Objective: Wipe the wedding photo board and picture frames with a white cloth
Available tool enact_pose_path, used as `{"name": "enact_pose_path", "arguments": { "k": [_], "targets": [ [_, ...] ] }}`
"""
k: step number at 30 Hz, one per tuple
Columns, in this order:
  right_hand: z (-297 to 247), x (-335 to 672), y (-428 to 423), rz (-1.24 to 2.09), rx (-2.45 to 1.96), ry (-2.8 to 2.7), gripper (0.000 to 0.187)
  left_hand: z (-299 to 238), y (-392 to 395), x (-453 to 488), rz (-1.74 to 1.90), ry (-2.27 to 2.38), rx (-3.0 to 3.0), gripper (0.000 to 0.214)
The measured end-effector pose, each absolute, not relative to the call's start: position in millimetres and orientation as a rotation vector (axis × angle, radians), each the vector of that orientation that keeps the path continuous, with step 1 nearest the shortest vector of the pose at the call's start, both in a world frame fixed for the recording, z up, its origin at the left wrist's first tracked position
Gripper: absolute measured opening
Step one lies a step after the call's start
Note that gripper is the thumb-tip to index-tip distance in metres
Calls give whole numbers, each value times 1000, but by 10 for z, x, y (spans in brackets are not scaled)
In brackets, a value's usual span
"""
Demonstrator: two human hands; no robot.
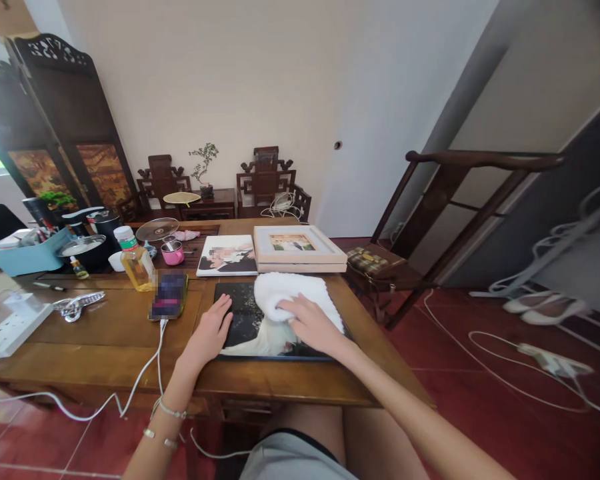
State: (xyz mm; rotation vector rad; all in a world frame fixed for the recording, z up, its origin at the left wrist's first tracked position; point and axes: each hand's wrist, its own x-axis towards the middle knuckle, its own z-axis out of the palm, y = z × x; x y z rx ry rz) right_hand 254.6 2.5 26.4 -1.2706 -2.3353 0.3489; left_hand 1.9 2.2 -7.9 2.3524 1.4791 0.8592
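Observation:
A dark photo panel (pixel 240 313) lies flat near the table's front edge, showing a pale flowing shape like a dress. My left hand (pixel 216 327) rests on its left edge with the fingers stretched out and nothing in them. A fluffy white cloth (pixel 295 293) covers much of the panel's upper right. My right hand (pixel 313 323) presses down on this cloth with the fingers bent into it, bunching it near the middle. Part of the picture is hidden under the cloth and that hand.
Behind the panel lie a smaller photo panel (pixel 227 255) and stacked framed pictures (pixel 300 248). Leftward are a plugged-in phone (pixel 169 295), a bottle of yellow liquid (pixel 136 263), a pink cup (pixel 173 253) and a power strip (pixel 15 327). A wooden chair (pixel 430 220) stands at the right.

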Motion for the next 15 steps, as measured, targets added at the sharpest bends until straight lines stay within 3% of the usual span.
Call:
{"name": "enact_pose_path", "arguments": {
  "k": [9,15],
  "targets": [
    [395,1544,675,481,-1048,-2332,52,-79,40,-24,939,1431,2356,37],
    [260,1962,532,458,-1049,-2324,56,-83,37,-17,922,1427,2341,38]
  ]
}}
